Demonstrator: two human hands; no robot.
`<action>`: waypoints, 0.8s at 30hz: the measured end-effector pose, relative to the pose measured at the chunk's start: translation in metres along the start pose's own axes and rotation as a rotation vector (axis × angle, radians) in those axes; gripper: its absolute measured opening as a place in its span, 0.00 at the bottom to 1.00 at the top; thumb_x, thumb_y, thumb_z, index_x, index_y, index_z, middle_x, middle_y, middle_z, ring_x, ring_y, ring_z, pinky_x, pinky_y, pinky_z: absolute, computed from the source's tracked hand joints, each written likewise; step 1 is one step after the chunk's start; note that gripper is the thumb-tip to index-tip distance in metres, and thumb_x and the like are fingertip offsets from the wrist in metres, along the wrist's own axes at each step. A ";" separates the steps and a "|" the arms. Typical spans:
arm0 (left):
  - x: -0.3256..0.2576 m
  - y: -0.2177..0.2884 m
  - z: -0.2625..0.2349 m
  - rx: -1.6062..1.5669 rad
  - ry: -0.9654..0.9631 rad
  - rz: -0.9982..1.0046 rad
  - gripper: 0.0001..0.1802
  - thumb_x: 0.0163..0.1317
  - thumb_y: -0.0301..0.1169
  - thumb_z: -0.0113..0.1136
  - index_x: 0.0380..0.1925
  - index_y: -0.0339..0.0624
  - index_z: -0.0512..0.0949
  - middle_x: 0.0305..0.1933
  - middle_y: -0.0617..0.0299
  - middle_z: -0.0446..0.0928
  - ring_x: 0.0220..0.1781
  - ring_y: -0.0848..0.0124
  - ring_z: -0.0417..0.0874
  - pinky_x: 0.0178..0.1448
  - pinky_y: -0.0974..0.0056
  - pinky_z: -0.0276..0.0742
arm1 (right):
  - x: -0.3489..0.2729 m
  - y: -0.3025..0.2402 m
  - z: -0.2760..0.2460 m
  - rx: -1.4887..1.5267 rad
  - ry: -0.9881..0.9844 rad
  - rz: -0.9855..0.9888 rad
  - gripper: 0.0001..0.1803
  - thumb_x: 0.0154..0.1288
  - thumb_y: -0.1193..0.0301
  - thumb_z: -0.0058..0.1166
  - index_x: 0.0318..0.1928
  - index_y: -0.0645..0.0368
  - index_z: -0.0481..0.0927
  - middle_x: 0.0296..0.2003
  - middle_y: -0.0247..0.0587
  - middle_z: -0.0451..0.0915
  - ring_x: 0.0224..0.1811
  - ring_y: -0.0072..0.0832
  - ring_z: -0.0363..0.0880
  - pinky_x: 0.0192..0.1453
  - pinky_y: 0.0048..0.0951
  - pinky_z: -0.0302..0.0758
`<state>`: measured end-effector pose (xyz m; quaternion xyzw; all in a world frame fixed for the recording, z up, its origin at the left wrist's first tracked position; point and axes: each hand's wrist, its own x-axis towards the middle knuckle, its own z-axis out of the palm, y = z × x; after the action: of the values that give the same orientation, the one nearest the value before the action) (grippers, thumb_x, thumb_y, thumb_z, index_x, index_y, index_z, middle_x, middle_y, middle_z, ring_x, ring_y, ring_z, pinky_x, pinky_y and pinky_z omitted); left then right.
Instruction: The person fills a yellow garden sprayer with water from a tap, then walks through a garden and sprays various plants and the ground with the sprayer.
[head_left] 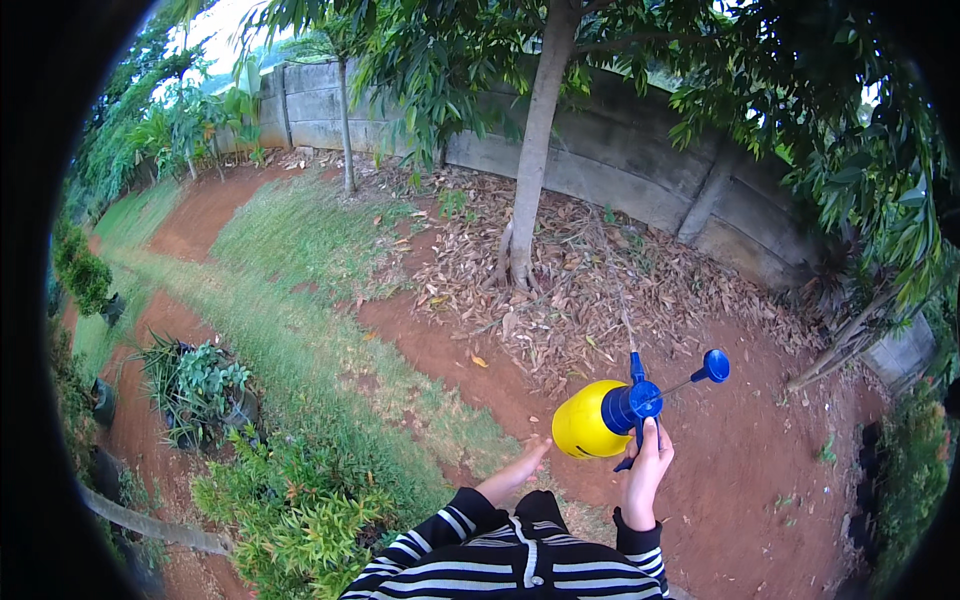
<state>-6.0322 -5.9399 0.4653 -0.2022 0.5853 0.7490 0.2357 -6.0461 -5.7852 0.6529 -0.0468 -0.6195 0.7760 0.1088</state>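
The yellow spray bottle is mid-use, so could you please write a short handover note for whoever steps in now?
Right hand: grips the blue pump head of the yellow spray bottle, held up and aimed toward the tree.
Left hand: open, empty, just below the bottle, not touching it.
Done: a thin jet shows above the nozzle, toward the dry leaves by the trunk.
Left: cannot tell how much ground is already wet; the potted plant lies off to the left.
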 end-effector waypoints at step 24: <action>0.191 0.112 -0.180 0.487 -0.354 0.102 0.41 0.60 0.52 0.52 0.67 0.38 0.55 0.64 0.40 0.63 0.67 0.52 0.64 0.69 0.58 0.57 | 0.153 0.219 0.163 -0.406 0.048 0.440 0.17 0.67 0.66 0.48 0.23 0.63 0.74 0.13 0.31 0.69 0.11 0.17 0.63 0.17 0.22 0.57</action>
<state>-6.2481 -6.1153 0.4005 0.0237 0.7067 0.6212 0.3378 -6.2528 -5.9511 0.4871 -0.2189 -0.7343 0.6399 -0.0588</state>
